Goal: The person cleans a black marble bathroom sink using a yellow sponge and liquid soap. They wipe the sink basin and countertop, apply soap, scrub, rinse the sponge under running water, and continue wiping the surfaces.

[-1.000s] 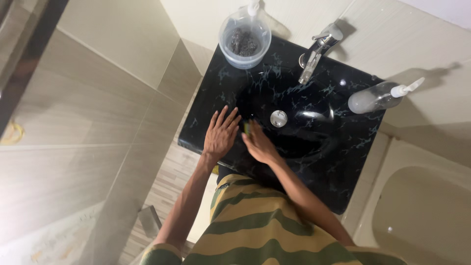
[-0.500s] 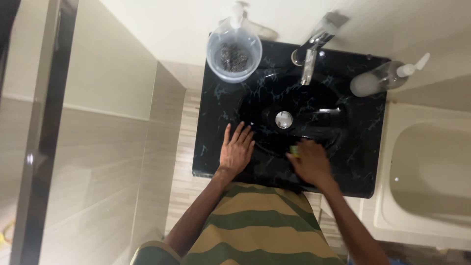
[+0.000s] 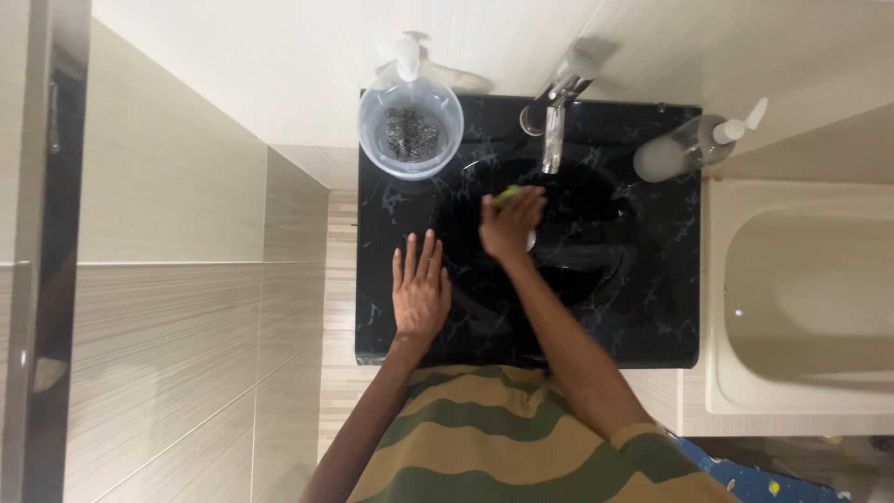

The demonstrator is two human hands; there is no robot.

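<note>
Nearest the camera, the striped green and tan shirt (image 3: 484, 438) fills the lower frame, both arms reaching forward from it. The left hand (image 3: 419, 291) lies flat on the front left of the black marbled counter (image 3: 666, 317), fingers spread, its grip open and holding nothing; it has barely shifted over the last second. The right hand (image 3: 510, 224) has moved: half a second ago it was wiping at the near rim of the basin, and now it has swept up to the far left side of the bowl, just below the faucet (image 3: 556, 121). Its grip is closed on a yellow-green sponge (image 3: 506, 195), of which only a sliver shows past the fingertips. Judging by that travel, the scrubbing is working round the basin, with the right side not yet reached.

Beyond the hands, a clear plastic tub (image 3: 411, 129) holding a dark steel scourer stands at the far left corner of the counter, and a clear pump bottle (image 3: 689, 149) lies tilted at the far right. A cream bathtub (image 3: 801, 307) adjoins on the right; pale tiled walls enclose the rest.
</note>
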